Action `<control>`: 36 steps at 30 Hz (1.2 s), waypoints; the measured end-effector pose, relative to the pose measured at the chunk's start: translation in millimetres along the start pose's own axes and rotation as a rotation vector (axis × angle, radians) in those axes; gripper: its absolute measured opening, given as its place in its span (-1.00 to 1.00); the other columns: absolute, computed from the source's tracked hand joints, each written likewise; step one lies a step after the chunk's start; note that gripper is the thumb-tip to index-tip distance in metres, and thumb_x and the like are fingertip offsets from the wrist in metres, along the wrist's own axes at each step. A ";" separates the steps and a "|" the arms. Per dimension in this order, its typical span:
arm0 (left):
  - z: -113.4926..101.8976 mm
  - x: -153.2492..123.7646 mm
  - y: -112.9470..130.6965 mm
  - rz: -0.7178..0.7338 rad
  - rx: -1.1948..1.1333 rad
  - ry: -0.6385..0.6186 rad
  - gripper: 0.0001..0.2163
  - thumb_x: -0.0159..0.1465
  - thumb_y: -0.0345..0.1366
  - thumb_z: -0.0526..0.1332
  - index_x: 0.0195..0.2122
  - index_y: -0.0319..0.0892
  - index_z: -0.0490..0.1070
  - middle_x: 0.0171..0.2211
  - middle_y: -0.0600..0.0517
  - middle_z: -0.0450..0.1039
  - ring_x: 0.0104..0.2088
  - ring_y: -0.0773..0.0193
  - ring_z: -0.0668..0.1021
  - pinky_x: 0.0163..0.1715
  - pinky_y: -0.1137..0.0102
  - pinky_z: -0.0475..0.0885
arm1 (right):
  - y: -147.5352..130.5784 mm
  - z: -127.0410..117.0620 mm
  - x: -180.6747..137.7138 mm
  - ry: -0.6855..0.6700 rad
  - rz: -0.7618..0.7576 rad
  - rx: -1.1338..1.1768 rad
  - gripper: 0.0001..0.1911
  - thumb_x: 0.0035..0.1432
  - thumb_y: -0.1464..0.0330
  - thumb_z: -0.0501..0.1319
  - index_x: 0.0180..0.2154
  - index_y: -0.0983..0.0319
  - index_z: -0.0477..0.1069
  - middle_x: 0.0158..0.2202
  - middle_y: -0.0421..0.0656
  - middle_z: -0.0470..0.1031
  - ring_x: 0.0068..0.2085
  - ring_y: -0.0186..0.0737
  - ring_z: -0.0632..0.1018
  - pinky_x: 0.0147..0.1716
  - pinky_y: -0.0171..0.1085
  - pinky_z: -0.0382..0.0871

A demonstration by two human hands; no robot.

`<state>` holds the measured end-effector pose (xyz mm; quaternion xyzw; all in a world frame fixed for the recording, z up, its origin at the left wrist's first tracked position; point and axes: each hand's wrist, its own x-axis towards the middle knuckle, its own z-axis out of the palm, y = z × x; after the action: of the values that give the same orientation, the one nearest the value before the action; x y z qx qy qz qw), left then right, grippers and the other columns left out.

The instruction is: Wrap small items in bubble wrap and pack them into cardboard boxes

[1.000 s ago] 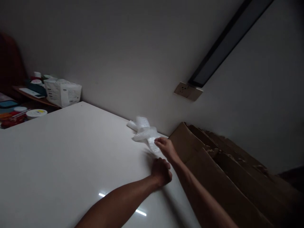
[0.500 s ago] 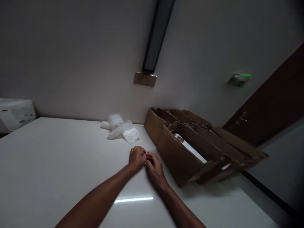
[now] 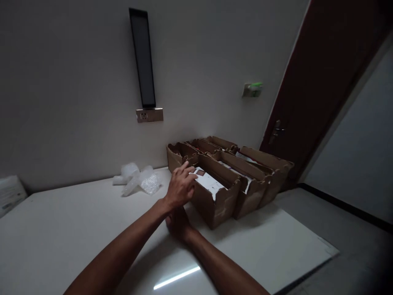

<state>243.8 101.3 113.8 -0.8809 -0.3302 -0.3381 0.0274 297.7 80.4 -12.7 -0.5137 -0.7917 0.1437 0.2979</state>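
Several brown cardboard boxes [image 3: 221,200] stand in a row on the white table [image 3: 61,229] against the wall. A white packet [image 3: 208,183] sticks out of the nearest box. My left hand [image 3: 180,186] reaches across to that box, its fingers stretched out and resting on the packet's near corner. Low on the table, just in front of the box, lies my right hand [image 3: 177,223]. It sits under my left wrist, which hides its fingers.
Crumpled bubble wrap [image 3: 136,180] lies by the wall left of the boxes. A white package [image 3: 9,192] sits at the far left edge. On the wall are a socket plate [image 3: 149,115] and a dark vertical panel [image 3: 142,57]. A dark door [image 3: 322,82] stands right.
The view has swung right. My hands, first together beside the bubble wrap, have parted: the left rose onto the nearest box's white packet, while the right stays low on the table.
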 end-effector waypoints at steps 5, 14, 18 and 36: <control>-8.1 18.1 1.3 0.027 0.047 -0.126 -0.79 0.10 -0.59 0.15 -0.36 -0.14 0.46 -0.30 0.02 0.57 -0.16 0.18 0.55 0.11 0.14 0.22 | -24.9 -26.8 -51.3 -0.150 -0.100 -0.057 -0.90 0.08 0.46 0.23 -0.32 0.24 0.50 -0.21 -0.09 0.55 -0.14 -0.09 0.51 -0.07 -0.16 0.34; -58.7 -52.5 68.0 0.243 0.089 0.024 -0.95 0.26 -0.40 0.19 -0.34 -0.17 0.41 -0.39 0.04 0.50 -0.31 0.24 0.52 0.17 0.05 0.23 | 8.8 -69.1 -193.4 0.475 0.092 0.138 -0.79 0.26 0.28 0.14 -0.21 0.16 0.54 -0.25 -0.10 0.61 -0.23 -0.13 0.61 -0.22 -0.25 0.49; -94.4 -115.6 69.1 0.192 -0.054 0.390 -0.86 0.26 -0.47 0.20 -0.18 -0.13 0.40 -0.29 0.04 0.49 -0.22 0.24 0.53 0.17 0.04 0.28 | 32.3 -90.9 -227.1 0.660 0.221 0.123 -0.79 0.20 0.20 0.22 -0.18 0.13 0.52 -0.09 -0.09 0.58 -0.10 -0.07 0.61 -0.10 -0.22 0.52; -42.3 -240.3 18.9 -0.634 -0.586 0.155 -0.28 0.11 -0.37 0.24 0.32 -0.16 0.06 0.22 -0.22 0.27 0.17 -0.06 0.41 0.16 0.01 0.35 | 42.3 -65.6 -121.5 0.258 0.306 0.559 -0.17 0.00 0.04 0.30 0.26 0.19 0.23 0.24 0.05 0.35 0.24 0.16 0.36 0.20 0.04 0.28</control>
<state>97.7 -60.3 2.1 -0.6786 -0.4712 -0.4743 -0.3040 405.0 -15.7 -23.4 -0.5389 -0.5913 0.3319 0.4999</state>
